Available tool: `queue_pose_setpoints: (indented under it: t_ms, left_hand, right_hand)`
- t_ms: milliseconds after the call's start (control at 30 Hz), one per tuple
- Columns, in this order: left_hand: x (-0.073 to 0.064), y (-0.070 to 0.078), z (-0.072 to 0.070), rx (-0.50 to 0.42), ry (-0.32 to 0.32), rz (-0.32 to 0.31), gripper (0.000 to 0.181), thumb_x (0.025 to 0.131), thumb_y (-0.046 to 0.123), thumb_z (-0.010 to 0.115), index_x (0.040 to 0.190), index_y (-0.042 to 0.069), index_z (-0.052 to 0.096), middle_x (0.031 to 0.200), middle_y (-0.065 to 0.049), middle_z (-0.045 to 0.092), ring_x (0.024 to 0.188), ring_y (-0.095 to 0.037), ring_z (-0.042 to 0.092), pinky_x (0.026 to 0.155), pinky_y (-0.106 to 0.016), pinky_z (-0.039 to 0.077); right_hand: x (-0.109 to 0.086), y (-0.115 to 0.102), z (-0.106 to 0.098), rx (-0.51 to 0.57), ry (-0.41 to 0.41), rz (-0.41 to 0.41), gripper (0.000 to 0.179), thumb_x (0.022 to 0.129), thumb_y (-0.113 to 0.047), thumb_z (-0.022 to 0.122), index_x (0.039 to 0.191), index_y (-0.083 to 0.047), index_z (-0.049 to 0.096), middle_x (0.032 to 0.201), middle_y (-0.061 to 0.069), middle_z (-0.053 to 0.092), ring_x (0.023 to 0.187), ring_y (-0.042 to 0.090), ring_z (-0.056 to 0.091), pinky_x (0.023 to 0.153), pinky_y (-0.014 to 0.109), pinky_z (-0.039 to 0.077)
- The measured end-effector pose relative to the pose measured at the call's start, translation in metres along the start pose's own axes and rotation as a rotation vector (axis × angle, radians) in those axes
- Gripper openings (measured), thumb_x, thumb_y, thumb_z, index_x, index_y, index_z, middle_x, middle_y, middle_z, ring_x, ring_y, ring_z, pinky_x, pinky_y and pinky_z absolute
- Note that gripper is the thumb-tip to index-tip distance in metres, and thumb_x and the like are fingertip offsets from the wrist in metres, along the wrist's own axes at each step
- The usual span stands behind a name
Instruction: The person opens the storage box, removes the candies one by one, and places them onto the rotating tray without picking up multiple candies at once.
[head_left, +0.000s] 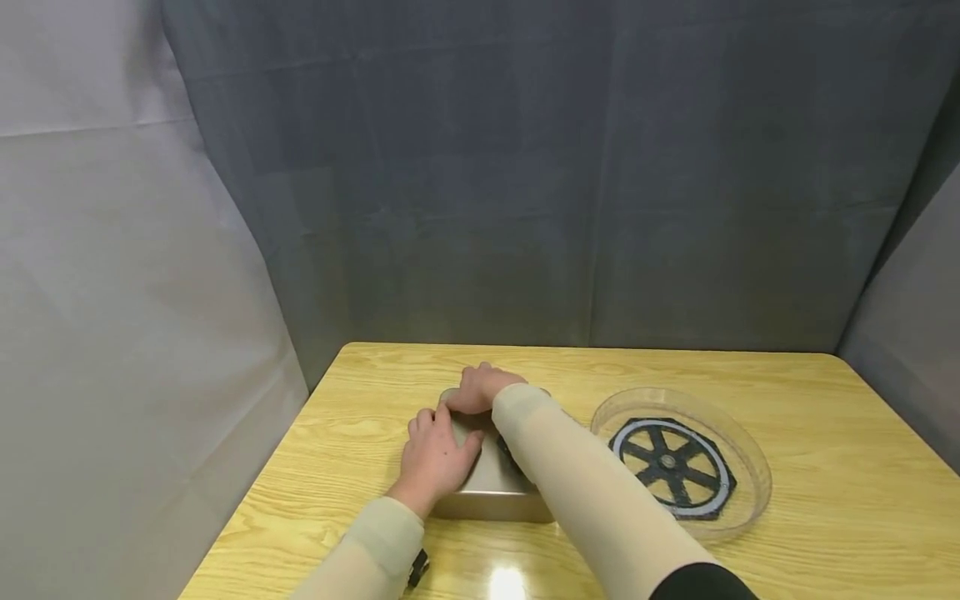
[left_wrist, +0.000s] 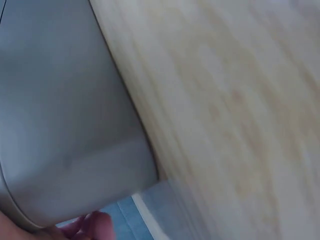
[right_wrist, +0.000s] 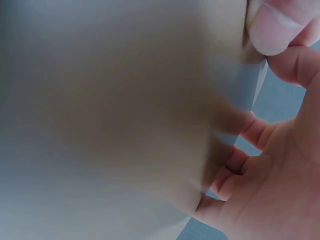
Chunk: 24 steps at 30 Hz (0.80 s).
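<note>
A grey-beige box (head_left: 491,505) with rounded corners and a smooth, satin surface lies on the table. My left hand (head_left: 435,458) holds its left side, with the thumb on the top face and the fingers toward the far left corner. Reaching across the box, my right hand (head_left: 483,390) grips the far edge next to the left fingertips. In the right wrist view, bent fingers (right_wrist: 235,165) press along the edge of the box (right_wrist: 125,110). Some dark part on the top face is mostly hidden behind the right forearm. The left wrist view shows the box's side (left_wrist: 75,100) close up.
To the right stands a round, clear, shallow container (head_left: 757,467) with a black and white spoked wheel pattern (head_left: 667,461) in it. The wooden table (head_left: 840,433) ends at a dark grey curtain (head_left: 525,208). A pale curtain (head_left: 135,333) hangs at the left.
</note>
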<state>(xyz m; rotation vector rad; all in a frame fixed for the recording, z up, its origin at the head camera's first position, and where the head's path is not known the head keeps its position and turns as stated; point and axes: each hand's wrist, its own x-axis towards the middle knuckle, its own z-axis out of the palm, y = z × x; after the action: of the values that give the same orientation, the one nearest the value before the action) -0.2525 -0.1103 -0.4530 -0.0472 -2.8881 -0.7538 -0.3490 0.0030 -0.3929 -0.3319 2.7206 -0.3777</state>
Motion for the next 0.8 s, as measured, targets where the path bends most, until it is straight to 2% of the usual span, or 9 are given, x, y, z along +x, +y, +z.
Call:
queue_pose_setpoints:
  t_ms: [133,333,433,533,633,800]
  left_hand:
    - [-0.001,0.003,0.004,-0.017,0.016,-0.005,0.079,0.094,0.053,0.061,0.151,0.002,0.041,0.126,-0.019,0.045,0.116,-0.035,0.041,0.087,-0.049,0.046]
    - [-0.002,0.007,0.009,-0.016,0.009,-0.016,0.083,0.094,0.057,0.06,0.151,0.002,0.04,0.128,-0.017,0.044,0.117,-0.033,0.039,0.088,-0.047,0.046]
    - [-0.003,0.008,0.009,-0.016,0.009,-0.019,0.083,0.094,0.057,0.06,0.151,0.001,0.039,0.129,-0.017,0.044,0.117,-0.033,0.039,0.088,-0.048,0.046]
    - [-0.003,0.01,0.009,-0.022,0.009,-0.023,0.082,0.094,0.056,0.061,0.15,0.001,0.04,0.129,-0.018,0.044,0.117,-0.033,0.039,0.088,-0.049,0.046]
    - [-0.004,0.011,0.008,-0.031,0.005,-0.029,0.082,0.094,0.055,0.062,0.15,0.001,0.039,0.13,-0.018,0.044,0.117,-0.033,0.039,0.089,-0.049,0.046]
    - [-0.006,0.011,0.007,-0.028,-0.003,-0.043,0.083,0.094,0.056,0.062,0.151,0.001,0.038,0.132,-0.019,0.044,0.119,-0.033,0.039,0.092,-0.049,0.046]
  right_hand:
    - [0.003,0.005,-0.001,0.022,-0.035,0.003,0.086,0.087,-0.063,0.052,0.156,-0.014,0.038,0.155,0.017,0.036,0.122,0.031,0.049,0.097,0.053,0.043]
    - [0.007,0.013,-0.001,0.019,-0.061,-0.014,0.084,0.085,-0.064,0.053,0.151,-0.013,0.046,0.155,0.014,0.038,0.125,0.028,0.045,0.099,0.05,0.042]
    - [0.009,0.015,-0.002,0.041,-0.067,-0.002,0.084,0.083,-0.064,0.056,0.149,-0.013,0.047,0.152,0.014,0.041,0.118,0.027,0.048,0.095,0.049,0.043]
    - [0.009,0.017,-0.003,0.061,-0.066,0.005,0.079,0.081,-0.063,0.059,0.141,-0.012,0.051,0.142,0.012,0.049,0.109,0.026,0.051,0.09,0.046,0.045]
    - [0.011,0.017,-0.003,0.072,-0.066,0.0,0.07,0.079,-0.062,0.061,0.129,-0.013,0.057,0.126,0.008,0.055,0.101,0.024,0.054,0.085,0.042,0.046]
    - [0.015,0.016,-0.001,0.088,-0.079,-0.018,0.054,0.08,-0.059,0.062,0.113,-0.016,0.061,0.108,0.003,0.056,0.091,0.022,0.055,0.077,0.038,0.045]
